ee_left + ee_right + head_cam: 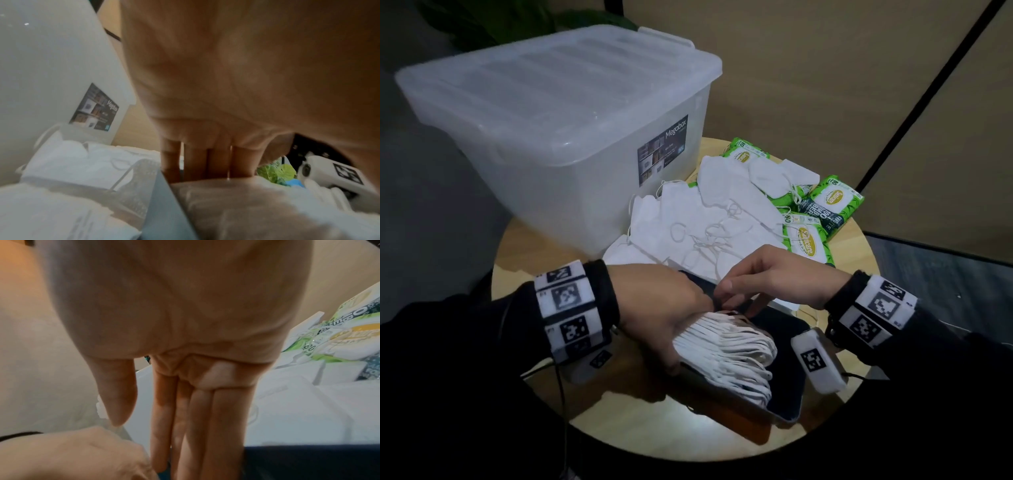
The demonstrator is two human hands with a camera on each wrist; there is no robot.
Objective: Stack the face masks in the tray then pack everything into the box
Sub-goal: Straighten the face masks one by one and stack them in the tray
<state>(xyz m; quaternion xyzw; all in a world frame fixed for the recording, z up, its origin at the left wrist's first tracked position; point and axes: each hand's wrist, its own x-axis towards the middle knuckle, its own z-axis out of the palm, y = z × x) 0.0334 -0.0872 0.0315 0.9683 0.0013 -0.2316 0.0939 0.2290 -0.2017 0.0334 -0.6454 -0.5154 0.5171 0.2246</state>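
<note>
A dark tray sits at the table's front with a stack of white face masks standing on edge in it. My left hand presses against the stack's left side, its fingers straight down behind the stack and the thumb at the near end. From the right, my right hand reaches in, and its straight fingers touch the stack's far end, above the tray. More loose masks lie spread behind the tray. The translucent lidded box stands at the back left.
Green wet-wipe packs lie at the right of the round wooden table, partly under the loose masks. The box fills the table's left rear. A beige wall runs close behind.
</note>
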